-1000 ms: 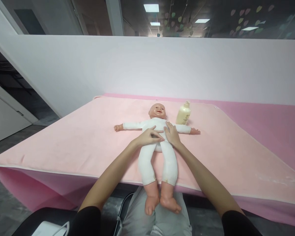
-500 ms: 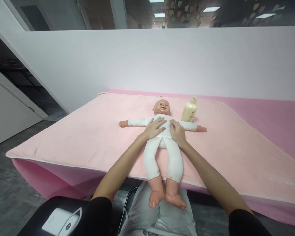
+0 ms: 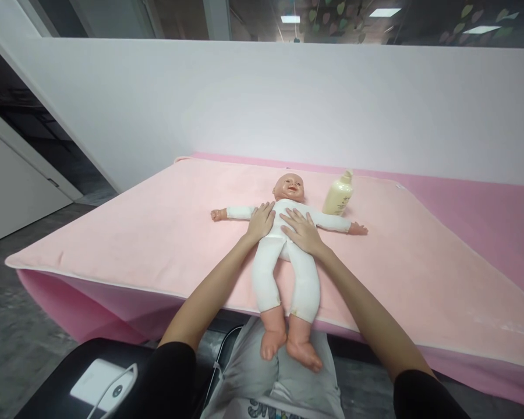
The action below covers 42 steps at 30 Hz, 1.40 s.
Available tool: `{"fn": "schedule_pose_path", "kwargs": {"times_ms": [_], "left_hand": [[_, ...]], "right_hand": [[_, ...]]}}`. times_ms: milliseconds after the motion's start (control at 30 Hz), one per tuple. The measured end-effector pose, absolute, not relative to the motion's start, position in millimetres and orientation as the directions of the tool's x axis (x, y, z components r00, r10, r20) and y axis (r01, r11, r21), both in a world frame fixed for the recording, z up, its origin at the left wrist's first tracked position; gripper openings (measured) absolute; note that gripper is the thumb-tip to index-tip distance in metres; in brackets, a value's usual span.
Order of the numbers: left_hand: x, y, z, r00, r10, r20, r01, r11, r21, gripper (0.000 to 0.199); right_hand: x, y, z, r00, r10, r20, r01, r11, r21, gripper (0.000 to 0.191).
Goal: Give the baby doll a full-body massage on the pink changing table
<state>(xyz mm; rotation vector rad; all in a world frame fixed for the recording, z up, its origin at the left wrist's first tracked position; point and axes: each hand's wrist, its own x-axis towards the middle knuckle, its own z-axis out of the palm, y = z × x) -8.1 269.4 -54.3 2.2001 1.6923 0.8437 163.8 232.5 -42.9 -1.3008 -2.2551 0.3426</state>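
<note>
A baby doll (image 3: 268,265) with a white cloth body lies face up, its arms spread and its feet hanging over the near table edge above my lap. Against the side of its torso, at the left of the view, rests my left hand (image 3: 261,222), fingers stretched toward the doll's shoulder. My right hand (image 3: 303,231) lies flat across the doll's chest and belly with its fingers spread. Neither hand grips anything. Beyond the doll's arm on the right stands a pale yellow pump bottle (image 3: 338,195), which no hand touches.
A light pink blanket (image 3: 126,233) covers the table, over a darker pink cloth (image 3: 484,227). A white wall (image 3: 332,105) rises behind it. At lower left, a white device (image 3: 98,384) with a cord or loop sits on a black seat (image 3: 48,384).
My left hand has slid from the doll's chest outward to its side. The right hand has moved inward from the side onto the chest. The doll's legs have shifted slightly left.
</note>
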Motion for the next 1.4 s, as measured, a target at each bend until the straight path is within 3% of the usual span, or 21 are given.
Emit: {"fn": "schedule_pose_path", "kwargs": {"times_ms": [167,300,467,567,667,1100,1233,1400], "left_hand": [[-10,267,-53,0.17,0.923,0.344,0.719,-0.355,0.598,0.049],[-14,268,-53,0.239,0.896,0.374,0.52,-0.444,0.73,0.041],[-18,254,-31,0.57,0.768,0.291,0.276,-0.513,0.813,0.03],[-13,234,-11,0.804,0.577,0.145,0.238,-0.535,0.81,0.026],[-3,220,-1,0.894,0.443,0.069,0.243,-0.608,0.756,0.031],[6,235,-13,0.767,0.636,0.086,0.513,-0.689,0.512,0.052],[7,243,-19,0.651,0.755,0.071,0.663,-0.612,0.432,0.057],[0,260,-37,0.405,0.903,0.142,0.793,-0.424,0.438,0.064]], "right_hand": [[174,251,-55,-0.177,0.946,0.27,0.775,0.303,-0.554,0.064],[186,263,-67,-0.082,0.962,0.261,0.723,0.238,-0.648,0.068],[188,265,-72,-0.064,0.957,0.284,0.7,0.246,-0.671,0.064],[186,264,-73,-0.053,0.952,0.303,0.699,0.252,-0.669,0.063],[185,266,-75,-0.053,0.945,0.324,0.697,0.267,-0.665,0.063],[186,269,-76,0.082,0.922,0.378,0.459,0.301,-0.836,0.051],[183,262,-73,0.127,0.894,0.429,0.436,0.338,-0.834,0.049],[179,248,-63,0.139,0.844,0.518,0.293,0.465,-0.836,0.037]]}}
